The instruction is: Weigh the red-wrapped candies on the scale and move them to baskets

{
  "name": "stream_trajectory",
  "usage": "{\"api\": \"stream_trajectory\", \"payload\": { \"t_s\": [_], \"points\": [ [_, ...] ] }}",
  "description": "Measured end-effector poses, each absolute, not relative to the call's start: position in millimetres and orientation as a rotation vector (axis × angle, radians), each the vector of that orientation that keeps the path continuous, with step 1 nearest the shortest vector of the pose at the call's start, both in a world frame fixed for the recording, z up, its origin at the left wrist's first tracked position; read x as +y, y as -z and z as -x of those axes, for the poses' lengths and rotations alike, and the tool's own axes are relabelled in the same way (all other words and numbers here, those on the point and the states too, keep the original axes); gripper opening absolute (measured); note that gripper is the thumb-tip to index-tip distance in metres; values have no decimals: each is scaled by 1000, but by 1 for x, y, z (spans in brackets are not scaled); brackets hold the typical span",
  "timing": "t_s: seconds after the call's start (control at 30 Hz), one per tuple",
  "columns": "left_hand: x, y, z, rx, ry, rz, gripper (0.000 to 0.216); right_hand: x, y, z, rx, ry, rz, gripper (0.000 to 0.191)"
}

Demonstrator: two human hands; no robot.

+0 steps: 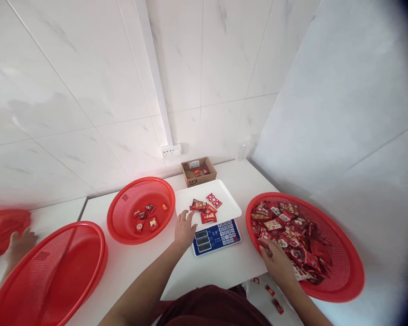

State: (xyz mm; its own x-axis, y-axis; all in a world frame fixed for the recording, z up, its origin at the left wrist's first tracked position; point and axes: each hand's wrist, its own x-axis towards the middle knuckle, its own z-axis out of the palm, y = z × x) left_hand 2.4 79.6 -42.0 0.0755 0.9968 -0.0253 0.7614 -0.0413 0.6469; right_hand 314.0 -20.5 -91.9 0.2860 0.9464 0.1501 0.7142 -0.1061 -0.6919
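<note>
My left hand (184, 229) rests at the near left edge of the white scale tray (224, 194), fingers spread, fingertips close to a few red candy packets (206, 208) lying on the tray. The scale's blue keypad and displays (216, 237) sit below the tray. My right hand (275, 262) reaches into the right red basket (347, 280), which is full of red candy packets (292, 231); its fingers curl down among them and what they hold is hidden.
A red basket (122, 213) left of the scale holds several packets. A large red basket (88, 253) stands at the near left. A small cardboard box (199, 171) sits by the wall. Another person's hand (20, 242) and red bag (3, 226) are far left. Packets (274, 299) lie below the table.
</note>
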Motion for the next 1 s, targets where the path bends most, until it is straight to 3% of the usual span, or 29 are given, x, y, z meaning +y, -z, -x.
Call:
{"api": "stream_trajectory", "payload": {
  "t_s": [0.37, 0.5, 0.63, 0.83, 1.0],
  "points": [
    [116, 45, -28, 1571, -454, -2021, 27, -36, 97, -310, -1533, -434, 1914, 34],
    [122, 46, -44, 1550, -499, -2195, 51, -37, 95, -309, -1550, -433, 1925, 34],
    [131, 52, -59, 1473, -324, -2373, 73, -38, 94, -309, -1568, -439, 1951, 35],
    [152, 55, -68, 1440, -104, -2378, 60, -38, 94, -309, -1575, -443, 1971, 34],
    [148, 44, -48, 1397, -242, -2428, 49, -38, 97, -309, -1582, -405, 1955, 33]
  ]
}}
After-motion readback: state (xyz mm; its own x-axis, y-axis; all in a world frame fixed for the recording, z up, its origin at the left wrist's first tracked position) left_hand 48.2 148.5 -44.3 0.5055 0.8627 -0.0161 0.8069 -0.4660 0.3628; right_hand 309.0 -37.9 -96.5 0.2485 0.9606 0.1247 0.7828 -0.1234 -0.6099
